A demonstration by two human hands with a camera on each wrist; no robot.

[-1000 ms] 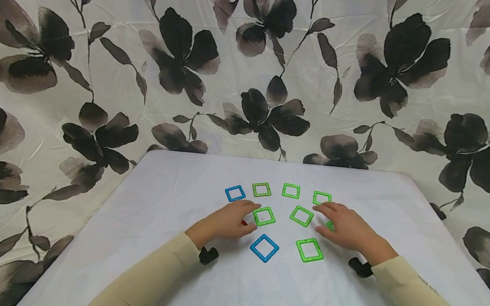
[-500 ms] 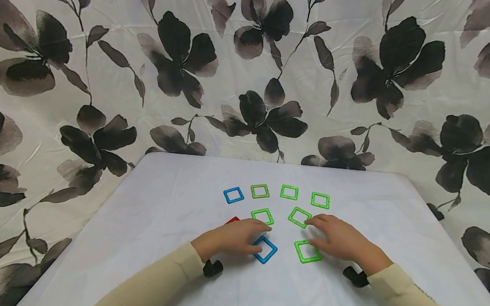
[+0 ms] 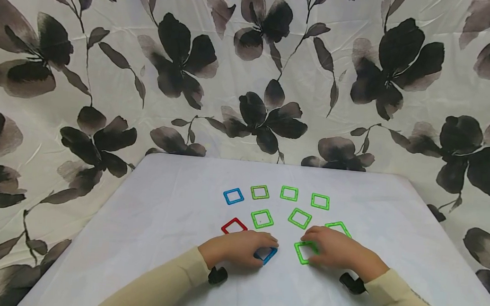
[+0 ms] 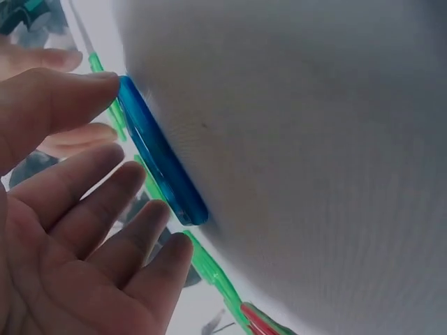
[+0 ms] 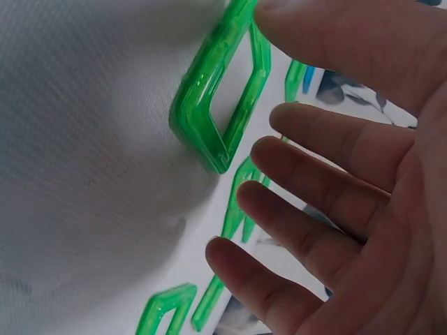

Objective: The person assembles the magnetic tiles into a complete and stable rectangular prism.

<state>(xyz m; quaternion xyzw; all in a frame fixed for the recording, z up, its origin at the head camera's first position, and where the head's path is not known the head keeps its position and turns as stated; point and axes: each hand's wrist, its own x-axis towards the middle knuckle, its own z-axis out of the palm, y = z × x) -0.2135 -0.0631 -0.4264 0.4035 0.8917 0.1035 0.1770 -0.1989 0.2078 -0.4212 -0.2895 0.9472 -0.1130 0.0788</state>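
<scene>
While the left hand is partly covering the blue square, the right hand is overlapping the near green square.
Both squares are lying on the worktop, both grips wide; pinching opposite edges low is probably serving best.

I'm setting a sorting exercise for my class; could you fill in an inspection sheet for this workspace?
Surface: white tabletop.
Job's things: ten square frames, seven green frames, two blue frames and one red frame.
Clutter: nothing seen.
Left hand: at the front blue frame, partly covering it; firm grip not evident.
Right hand: at the front green frame, fingers fairly straight; contact uncertain.
Cables: nothing seen.
Surroundings: floral backdrop behind the table; black wrist devices below both cuffs.
</scene>
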